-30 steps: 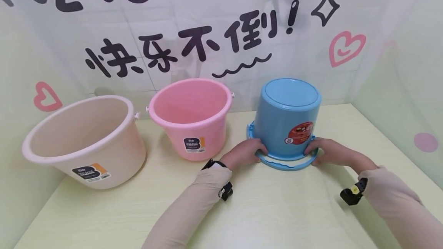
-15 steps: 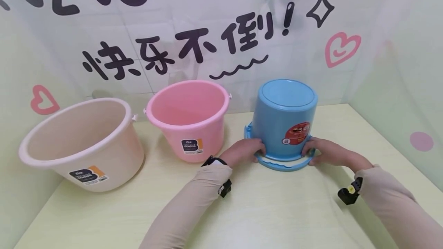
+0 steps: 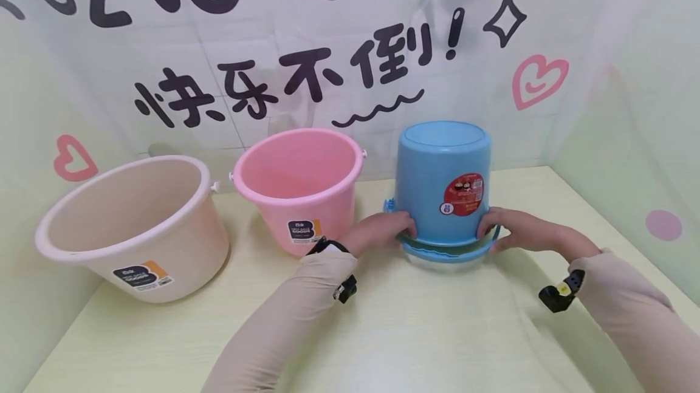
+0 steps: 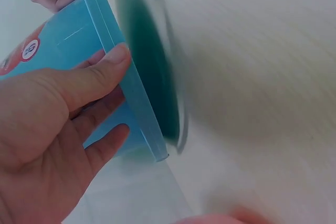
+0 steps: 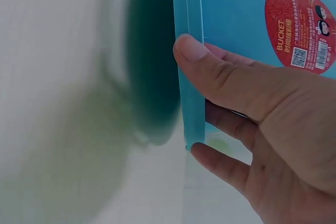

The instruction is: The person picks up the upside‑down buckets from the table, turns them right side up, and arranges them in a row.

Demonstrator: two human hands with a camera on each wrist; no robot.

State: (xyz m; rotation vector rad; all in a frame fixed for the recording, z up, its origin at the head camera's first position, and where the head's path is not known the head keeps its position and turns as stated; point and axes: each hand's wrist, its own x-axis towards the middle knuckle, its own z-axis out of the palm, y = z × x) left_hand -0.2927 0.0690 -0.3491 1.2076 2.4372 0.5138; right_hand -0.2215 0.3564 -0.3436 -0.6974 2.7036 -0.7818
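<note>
A blue plastic bucket (image 3: 423, 183) is upside down at the right of the table, its base facing up and a red label on its side. My left hand (image 3: 377, 230) grips its lower edge at the left, and my right hand (image 3: 516, 230) grips the opposite side. In both wrist views the thumb lies across the blue rim (image 5: 190, 93) with fingers behind it. The bucket's handle (image 3: 448, 257) hangs along the front, below the rim. Under the bucket is a blurred dark green oval (image 4: 147, 61); I cannot tell whether it is shadow or an object.
Left of the blue bucket stands an upright pink bucket (image 3: 312, 214), close to my left hand. Farther left is a larger cream bucket (image 3: 202, 241), also upright. A pale wooden table (image 3: 415, 332) carries them, with a printed wall sheet (image 3: 306, 22) behind.
Both hands have raised the blue bucket slightly off the table and tipped it a little. Its handle hangs lower from the rim than before. The pink and cream buckets have stayed put.
</note>
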